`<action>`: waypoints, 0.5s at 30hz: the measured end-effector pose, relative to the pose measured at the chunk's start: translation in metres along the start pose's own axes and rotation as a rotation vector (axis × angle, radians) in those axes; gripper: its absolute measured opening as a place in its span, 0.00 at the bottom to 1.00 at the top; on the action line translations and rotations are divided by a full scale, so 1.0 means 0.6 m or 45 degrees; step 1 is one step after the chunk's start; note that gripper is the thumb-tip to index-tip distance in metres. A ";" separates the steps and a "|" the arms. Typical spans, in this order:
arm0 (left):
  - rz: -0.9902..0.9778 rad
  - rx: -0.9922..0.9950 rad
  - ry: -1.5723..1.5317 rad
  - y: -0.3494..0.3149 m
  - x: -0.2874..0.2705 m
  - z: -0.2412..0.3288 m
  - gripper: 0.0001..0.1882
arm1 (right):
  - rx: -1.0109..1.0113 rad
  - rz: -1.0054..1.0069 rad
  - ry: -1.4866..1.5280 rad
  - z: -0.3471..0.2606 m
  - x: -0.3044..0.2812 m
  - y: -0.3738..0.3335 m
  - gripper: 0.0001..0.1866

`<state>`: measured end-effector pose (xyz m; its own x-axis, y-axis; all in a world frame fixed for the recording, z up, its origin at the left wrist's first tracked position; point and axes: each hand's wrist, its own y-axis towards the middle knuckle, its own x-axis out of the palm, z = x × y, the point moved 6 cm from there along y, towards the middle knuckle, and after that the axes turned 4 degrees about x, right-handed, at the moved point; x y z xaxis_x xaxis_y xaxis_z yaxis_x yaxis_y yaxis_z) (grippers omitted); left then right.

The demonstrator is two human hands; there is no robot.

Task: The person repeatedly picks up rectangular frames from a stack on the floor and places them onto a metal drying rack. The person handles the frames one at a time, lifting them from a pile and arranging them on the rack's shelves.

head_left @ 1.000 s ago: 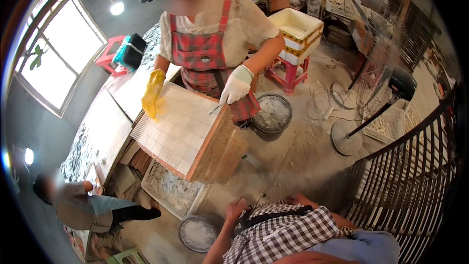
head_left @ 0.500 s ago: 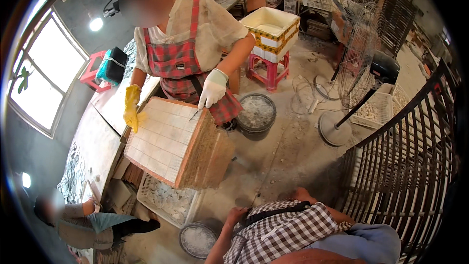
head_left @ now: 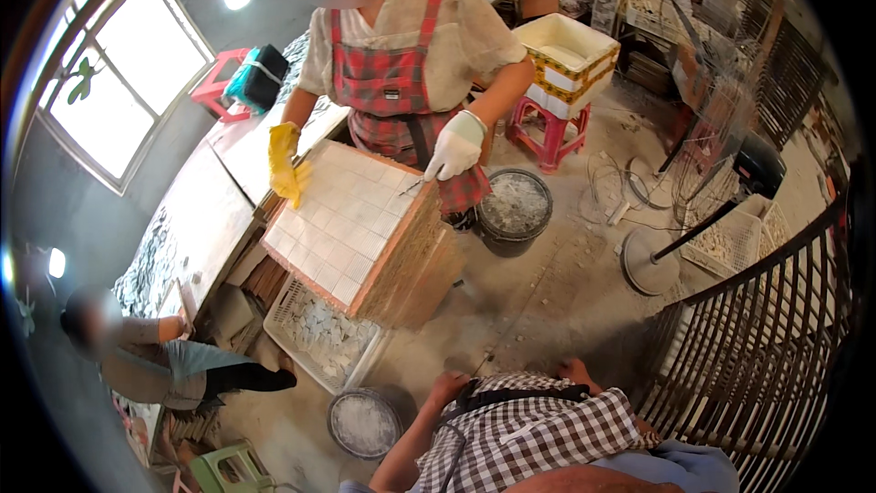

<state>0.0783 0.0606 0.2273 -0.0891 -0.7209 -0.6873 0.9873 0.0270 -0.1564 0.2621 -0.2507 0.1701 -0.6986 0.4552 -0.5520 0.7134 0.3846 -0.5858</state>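
My left hand (head_left: 447, 387) is at the far left edge of my brown-and-white checked apron (head_left: 538, 420), near its black strap. At the apron's far right corner is my right hand (head_left: 577, 372), seen only in small part. The fingers of both hands are mostly hidden, and no held object shows. Across from me, a co-worker in a red plaid apron stands at a stack of boards (head_left: 415, 269) topped with pale tiles (head_left: 333, 219). The co-worker's yellow glove (head_left: 287, 164) rests at the tiles' left side. A white glove (head_left: 456, 146) holds a thin pointed tool (head_left: 411, 187) over their right edge.
A dark slatted rack (head_left: 757, 338) curves along my right. Beyond it stands a fan (head_left: 698, 228) with a round base. Two buckets (head_left: 365, 423) (head_left: 514, 210) and a crate of tile pieces (head_left: 324, 333) are on the floor. Another person sits at left, above a green stool (head_left: 233, 470).
The view has shifted, so the scene sits farther right and higher, and a green stool shows at lower left. My hands stay by the apron. The co-worker's gloves remain at the tiles.
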 end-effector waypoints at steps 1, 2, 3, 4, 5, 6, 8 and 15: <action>0.032 -0.022 -0.010 -0.013 0.010 -0.023 0.10 | -0.006 -0.038 0.011 -0.016 0.003 -0.004 0.14; 0.058 -0.031 -0.028 -0.016 0.014 -0.028 0.07 | 0.000 -0.062 0.020 -0.032 -0.004 -0.013 0.14; 0.070 -0.062 -0.031 -0.022 0.018 -0.034 0.07 | 0.006 -0.088 0.030 -0.040 -0.005 -0.016 0.14; 0.082 -0.094 -0.034 -0.028 0.022 -0.041 0.07 | 0.000 -0.076 0.014 -0.030 0.004 -0.007 0.14; 0.084 -0.101 -0.045 -0.019 0.022 -0.033 0.07 | 0.008 -0.041 -0.002 -0.013 0.003 -0.001 0.15; 0.080 -0.141 -0.084 -0.015 0.019 -0.028 0.06 | 0.011 -0.015 -0.016 -0.003 0.004 0.002 0.15; 0.074 -0.230 -0.157 -0.017 0.012 -0.023 0.06 | 0.006 0.001 -0.062 0.009 0.011 0.006 0.15; 0.067 -0.286 -0.195 -0.032 0.008 -0.033 0.18 | -0.008 -0.010 -0.115 0.017 0.033 0.011 0.16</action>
<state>0.0565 0.0703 0.2133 -0.0004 -0.8103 -0.5859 0.9348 0.2078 -0.2880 0.2527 -0.2476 0.1492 -0.7063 0.3777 -0.5988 0.7078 0.3932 -0.5869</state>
